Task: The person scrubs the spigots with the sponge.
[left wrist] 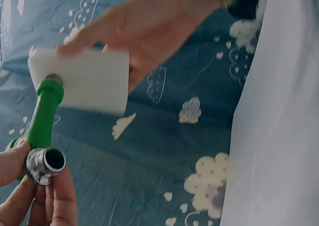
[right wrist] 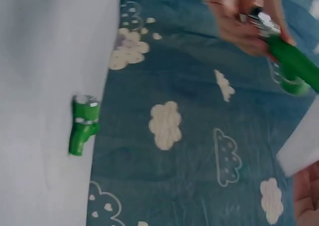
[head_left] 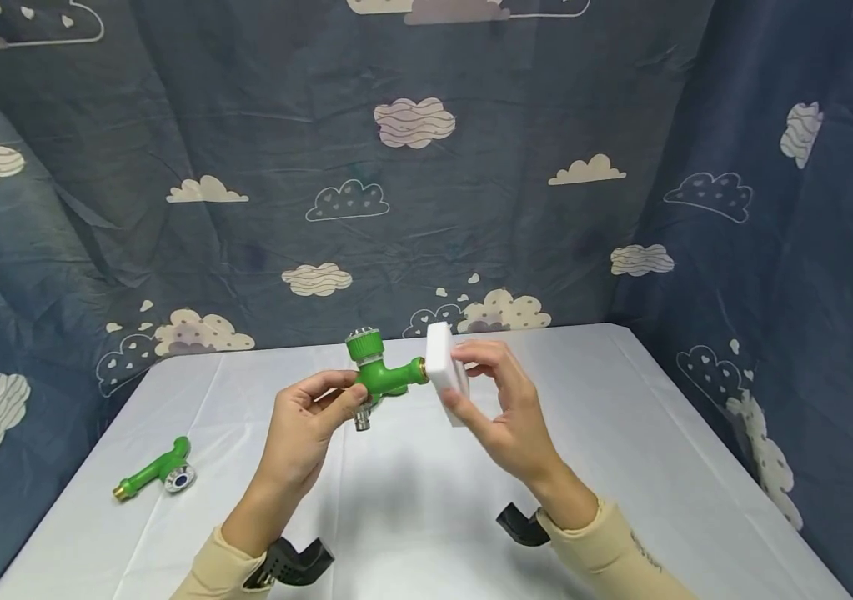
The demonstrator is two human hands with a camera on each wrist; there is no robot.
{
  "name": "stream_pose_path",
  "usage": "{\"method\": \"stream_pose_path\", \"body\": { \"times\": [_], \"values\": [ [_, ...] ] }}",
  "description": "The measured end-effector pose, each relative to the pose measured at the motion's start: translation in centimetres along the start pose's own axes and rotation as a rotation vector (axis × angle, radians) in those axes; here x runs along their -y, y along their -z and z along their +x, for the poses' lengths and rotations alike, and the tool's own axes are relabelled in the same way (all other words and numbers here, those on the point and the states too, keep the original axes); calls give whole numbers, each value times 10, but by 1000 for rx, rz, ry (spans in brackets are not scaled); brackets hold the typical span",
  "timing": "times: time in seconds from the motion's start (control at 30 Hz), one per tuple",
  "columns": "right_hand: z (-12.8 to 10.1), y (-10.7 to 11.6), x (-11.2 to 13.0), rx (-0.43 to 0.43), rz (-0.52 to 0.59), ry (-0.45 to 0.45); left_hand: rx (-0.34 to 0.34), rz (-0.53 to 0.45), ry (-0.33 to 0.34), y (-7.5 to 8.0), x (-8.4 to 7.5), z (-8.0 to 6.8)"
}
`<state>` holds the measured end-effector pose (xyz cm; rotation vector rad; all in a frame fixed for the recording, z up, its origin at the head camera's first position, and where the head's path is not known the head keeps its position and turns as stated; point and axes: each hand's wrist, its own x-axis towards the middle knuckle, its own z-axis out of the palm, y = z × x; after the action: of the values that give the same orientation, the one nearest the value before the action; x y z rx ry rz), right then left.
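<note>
My left hand (head_left: 304,433) pinches a green tap (head_left: 399,377) between thumb and fingers above the white table. Its ridged silver outlet (left wrist: 46,165) sticks out past the fingertips in the left wrist view. At the other end, the tap's brass-coloured tip meets the face of a white rectangular block (head_left: 439,367). That block is held by my right hand (head_left: 504,408), thumb and fingertips on its far side. A green knob (head_left: 364,343) with a silver top overlaps the held tap in the head view.
Another green tap (head_left: 163,472) with a silver-faced knob lies at the left on the white table (head_left: 246,550). In the right wrist view a green fitting (right wrist: 83,128) lies near the table edge. A dark blue cloud-patterned curtain (head_left: 261,108) surrounds the back and sides.
</note>
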<state>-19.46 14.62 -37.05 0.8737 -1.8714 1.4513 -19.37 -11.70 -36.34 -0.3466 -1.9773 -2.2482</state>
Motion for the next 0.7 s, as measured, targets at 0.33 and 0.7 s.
{"method": "stream_pose_path", "body": {
  "times": [0.33, 0.7],
  "values": [
    [-5, 5, -18, 186, 360, -355, -134, -163, -127, 4, 2, 2],
    [-6, 4, -4, 377, 901, -677, 91, 46, -267, -8, 10, -5]
  ]
}}
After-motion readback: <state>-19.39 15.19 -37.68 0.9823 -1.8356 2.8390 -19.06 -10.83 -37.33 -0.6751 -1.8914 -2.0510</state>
